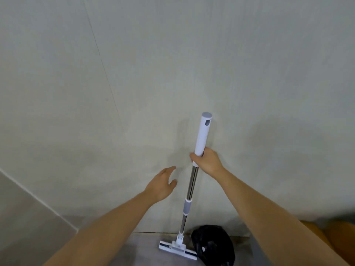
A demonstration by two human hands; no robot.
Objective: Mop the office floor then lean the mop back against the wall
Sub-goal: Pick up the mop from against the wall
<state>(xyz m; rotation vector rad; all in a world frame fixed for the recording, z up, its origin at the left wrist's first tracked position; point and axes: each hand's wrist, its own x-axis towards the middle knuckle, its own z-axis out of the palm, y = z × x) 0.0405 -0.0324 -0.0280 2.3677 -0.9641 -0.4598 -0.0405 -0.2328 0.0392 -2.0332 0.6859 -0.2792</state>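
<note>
**Holding mop [192, 181] at wall [172, 64]**

Facing grey wall filling far view. Holding mop near-upright close to it, mop head [177, 248] resting on floor [142, 252] at wall base, just left of black helmet [213, 244]. Clamping right hand [207, 160] round white grip's lower end. Hovering left hand [163, 184] left of shaft, fingers relaxed and apart, touching nothing.

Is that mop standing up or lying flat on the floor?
Standing, nearly upright: the mop head rests on the floor and the right hand grips the white handle. Top touching the wall: cannot tell.
</note>
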